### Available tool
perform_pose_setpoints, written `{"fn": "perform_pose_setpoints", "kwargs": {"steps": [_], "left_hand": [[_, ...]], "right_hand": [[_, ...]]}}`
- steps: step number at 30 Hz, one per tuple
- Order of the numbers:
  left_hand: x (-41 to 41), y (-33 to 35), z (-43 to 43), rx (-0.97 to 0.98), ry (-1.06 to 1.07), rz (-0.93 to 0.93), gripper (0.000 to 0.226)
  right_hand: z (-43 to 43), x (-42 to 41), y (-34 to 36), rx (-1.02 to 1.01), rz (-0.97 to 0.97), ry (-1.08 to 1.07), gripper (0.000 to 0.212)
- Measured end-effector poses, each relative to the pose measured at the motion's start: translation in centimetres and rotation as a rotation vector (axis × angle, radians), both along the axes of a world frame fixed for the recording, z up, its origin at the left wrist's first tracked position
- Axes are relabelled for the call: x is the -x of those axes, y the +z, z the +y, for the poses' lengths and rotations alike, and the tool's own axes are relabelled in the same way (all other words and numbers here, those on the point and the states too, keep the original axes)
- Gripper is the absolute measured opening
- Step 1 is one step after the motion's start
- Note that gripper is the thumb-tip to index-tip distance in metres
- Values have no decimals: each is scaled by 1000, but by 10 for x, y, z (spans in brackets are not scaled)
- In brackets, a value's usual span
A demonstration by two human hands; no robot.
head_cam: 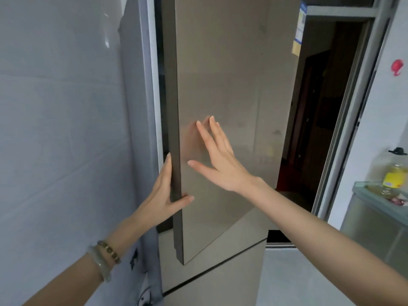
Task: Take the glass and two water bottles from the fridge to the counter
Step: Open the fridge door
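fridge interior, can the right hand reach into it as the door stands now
Probably not yet. The fridge door is only ajar, and the right hand is spread at its outer face, so the door blocks it. The left hand grips the door's edge.

We've got soft, even light, a hazy reflection on the fridge door [220, 74], a dark doorway [320, 107], edges bowing.

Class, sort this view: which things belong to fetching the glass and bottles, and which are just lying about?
Job: fridge door, ajar; left hand holding its edge; right hand flat by its front; counter. Not in view: glass, water bottles.
Lying about: oil bottle; red wall hook; label sticker; bracelets.
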State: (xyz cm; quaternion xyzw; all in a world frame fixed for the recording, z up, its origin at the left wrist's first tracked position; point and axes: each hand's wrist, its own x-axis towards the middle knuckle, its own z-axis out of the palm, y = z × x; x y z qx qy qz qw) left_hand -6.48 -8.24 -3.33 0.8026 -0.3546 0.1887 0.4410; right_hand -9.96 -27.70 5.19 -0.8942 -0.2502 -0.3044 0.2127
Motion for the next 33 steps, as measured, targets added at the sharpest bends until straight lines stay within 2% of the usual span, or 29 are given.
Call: {"fn": "perform_pose_setpoints", "kwargs": {"steps": [4,10,14,18,23,26,29,33], "left_hand": [[40,-5,-31,-48,32,-59,114],[101,-12,-86,-94,20,-140,108],[128,-12,-117,-228,-22,-216,104],[143,-10,-146,-274,-100,-323,106],[144,-20,-173,-247,-135,-193,105],[139,-33,-193,-287,-158,-212,101],[134,-43,-222,-350,-229,-212,100],[128,-48,-237,-321,-245,-231,96]], "right_hand": [[-26,39,-5,-99,31,67,83],[-73,105,-12,-204,114,86,89],[-110,142,-15,-239,50,31,95],[-147,169,-19,-312,-6,-24,90],[-195,202,-24,-377,-58,-114,80],[-223,221,-26,-398,-96,-196,71],[-254,240,-30,-429,-80,-316,70],[-267,252,-32,-409,-51,-393,69]]}}
